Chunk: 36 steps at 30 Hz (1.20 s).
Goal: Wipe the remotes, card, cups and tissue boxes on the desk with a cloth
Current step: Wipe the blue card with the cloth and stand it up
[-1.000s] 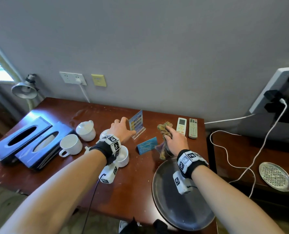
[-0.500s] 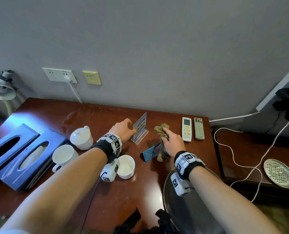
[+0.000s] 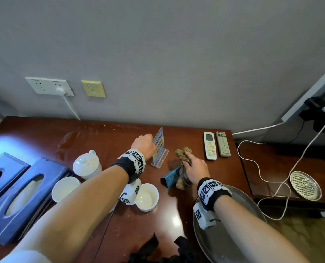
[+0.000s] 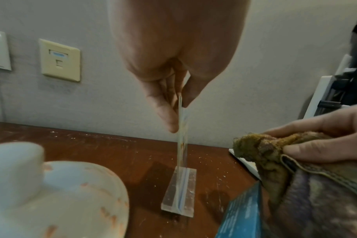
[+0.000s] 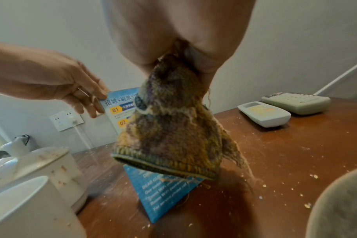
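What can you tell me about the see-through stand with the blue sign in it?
The clear stand looks like acrylic: a thin upright panel rising from a flat block base that rests on the brown desk, near the wall. It holds a blue and white printed sign with Chinese writing and orange numbers 01 and 02. Its base looks smudged and dusty. The left hand pinches the panel's top edge between thumb and fingers. The cloth in the right hand is close beside it, not touching.

Mottled brown-purple cloth (image 5: 169, 128), perhaps stained
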Available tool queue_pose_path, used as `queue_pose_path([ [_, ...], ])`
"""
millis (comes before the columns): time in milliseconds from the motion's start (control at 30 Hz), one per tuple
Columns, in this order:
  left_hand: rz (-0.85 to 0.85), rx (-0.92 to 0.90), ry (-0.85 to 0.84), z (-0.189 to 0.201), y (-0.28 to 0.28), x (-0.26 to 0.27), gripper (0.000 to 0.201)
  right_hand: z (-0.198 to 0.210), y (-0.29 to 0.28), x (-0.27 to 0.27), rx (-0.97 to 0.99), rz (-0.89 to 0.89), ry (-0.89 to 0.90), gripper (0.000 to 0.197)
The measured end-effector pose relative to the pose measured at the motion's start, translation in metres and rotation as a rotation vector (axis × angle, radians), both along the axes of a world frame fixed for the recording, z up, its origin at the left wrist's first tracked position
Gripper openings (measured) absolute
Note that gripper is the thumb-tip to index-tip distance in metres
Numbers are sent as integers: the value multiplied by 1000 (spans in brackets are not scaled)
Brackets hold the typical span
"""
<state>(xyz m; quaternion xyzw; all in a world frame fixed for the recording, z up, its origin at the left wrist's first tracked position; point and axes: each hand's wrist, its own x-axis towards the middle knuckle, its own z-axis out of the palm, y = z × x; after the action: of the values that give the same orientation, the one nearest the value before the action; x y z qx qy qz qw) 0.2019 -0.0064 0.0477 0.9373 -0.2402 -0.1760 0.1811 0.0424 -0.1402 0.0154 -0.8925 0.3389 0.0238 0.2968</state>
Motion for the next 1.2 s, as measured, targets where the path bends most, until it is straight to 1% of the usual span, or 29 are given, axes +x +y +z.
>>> queue_pose_path([
  [200, 47, -63, -32, 8, 19, -2, 24, 6, 10, -3, 18, -46, -30, 47],
  [367, 116, -153, -79, 32, 39, -17, 21, 22, 19, -15, 6, -65, -152, 47],
  [467, 184, -250, -98, 46, 49, -38, 20, 33, 23, -33, 2, -98, -235, 46],
  [567, 245, -363, -80, 52, 58, -70, 17, 43, 29, -60, -13, -101, -266, 45],
  [667, 261, -410, -61, 54, 67, -106, 16, 51, 39, -92, 10, -100, -282, 48],
  [767, 253, -442, -52, 49, 77, -143, 10, 51, 53, -123, 47, -116, -298, 52],
  [833, 243, -461, -33, 38, 85, -167, 5, 49, 62, -141, 104, -134, -311, 56],
  [900, 253, -480, 5, 26, 95, -187, 6, 44, 70, -155, 147, -148, -314, 60],
  [1067, 265, -397, 52, 4, 123, -220, 7, 24, 87, -178, 132, -109, -238, 55],
  [1200, 257, -340, 90, -13, 147, -231, 9, 10, 104, -186, 99, -89, -181, 52],
])
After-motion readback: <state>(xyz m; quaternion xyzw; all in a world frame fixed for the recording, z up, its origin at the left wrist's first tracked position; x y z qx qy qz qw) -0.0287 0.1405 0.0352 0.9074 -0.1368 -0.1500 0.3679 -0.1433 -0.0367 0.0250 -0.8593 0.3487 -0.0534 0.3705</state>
